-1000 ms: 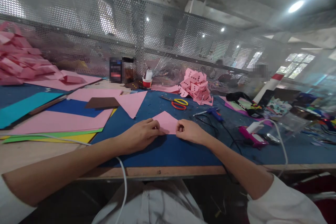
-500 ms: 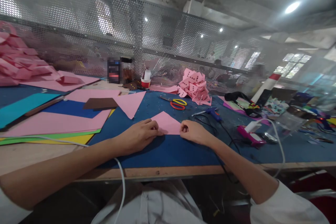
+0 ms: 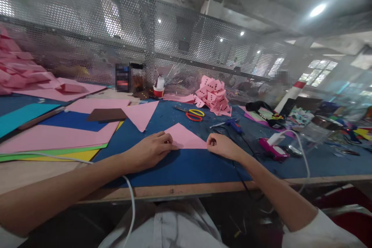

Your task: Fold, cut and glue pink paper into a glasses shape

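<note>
A pink sheet of paper (image 3: 187, 137) lies flat on the blue work surface in front of me, a triangle with its point away from me and a straight near edge. My left hand (image 3: 155, 149) is closed at its left corner, fingers curled and fingertips on the paper. My right hand (image 3: 222, 146) is closed too, thumb and fingers pinched at the right corner. Both fists hide the corners. Beyond the paper lie scissors (image 3: 190, 113) with red and yellow handles. A blue glue gun (image 3: 234, 126) rests past my right hand.
Coloured sheets (image 3: 69, 135) are stacked at left, with a loose pink triangle (image 3: 142, 114) beside them. A heap of dotted pink pieces (image 3: 213, 97) stands at the back. A magenta power strip (image 3: 274, 149) sits at right. A white cable (image 3: 132, 197) hangs over the table edge.
My right hand has slid to the right along the near edge of the pink paper, out to its corner. My left hand stays at the left corner. The view has shifted slightly.
</note>
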Tool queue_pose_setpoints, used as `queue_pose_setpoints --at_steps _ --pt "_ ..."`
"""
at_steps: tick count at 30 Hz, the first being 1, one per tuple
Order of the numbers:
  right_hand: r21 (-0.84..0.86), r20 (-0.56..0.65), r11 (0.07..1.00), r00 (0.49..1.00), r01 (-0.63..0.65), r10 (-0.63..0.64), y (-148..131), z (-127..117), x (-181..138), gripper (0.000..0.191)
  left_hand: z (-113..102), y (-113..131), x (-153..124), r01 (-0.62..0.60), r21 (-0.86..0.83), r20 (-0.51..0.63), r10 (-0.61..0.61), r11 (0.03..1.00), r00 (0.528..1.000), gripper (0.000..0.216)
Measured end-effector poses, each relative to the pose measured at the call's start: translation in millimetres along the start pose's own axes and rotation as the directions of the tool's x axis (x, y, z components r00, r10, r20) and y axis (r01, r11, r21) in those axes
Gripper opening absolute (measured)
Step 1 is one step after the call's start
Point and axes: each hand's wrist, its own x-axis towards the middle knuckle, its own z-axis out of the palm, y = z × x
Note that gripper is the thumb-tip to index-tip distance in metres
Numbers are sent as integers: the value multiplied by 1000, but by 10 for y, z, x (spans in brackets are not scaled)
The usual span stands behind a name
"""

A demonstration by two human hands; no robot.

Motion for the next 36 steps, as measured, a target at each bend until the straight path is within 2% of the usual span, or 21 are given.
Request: queue_pose_setpoints --at_steps 11,18,20,22,24,26,29,32,36 --pt "6 29 999 999 -39 39 72 -136 -104 9 15 -22 -12 -8 -22 12 8 1000 1000 34" --pt "1 -21 999 999 -50 50 305 -213 -110 14 -15 0 0 7 -39 6 -7 999 1000 34" --pt "17 -75 999 997 -35 36 236 -280 -113 15 -14 -4 -2 5 -46 -2 -5 999 1000 35" --pt "56 -139 998 990 15 -7 46 -338 -101 15 -4 -16 -3 0 -52 -10 -1 999 1000 35" --pt "98 -182 981 972 169 -149 -224 -340 -51 16 13 -30 -4 1 -59 -23 -2 998 1000 34" --pt "141 -145 947 953 287 -267 -499 -258 43 15 30 -42 -4 14 -78 -42 -18 997 999 32" --pt "144 -39 936 947 320 -318 -765 -28 221 10 40 -53 -11 59 -131 -61 -68 990 996 28" --pt "128 58 951 955 282 -291 -793 177 359 9 34 -62 -15 91 -196 -58 -104 976 993 24" --pt "193 118 933 936 305 -331 -667 264 406 13 34 -68 35 166 -254 -34 -180 953 983 20"
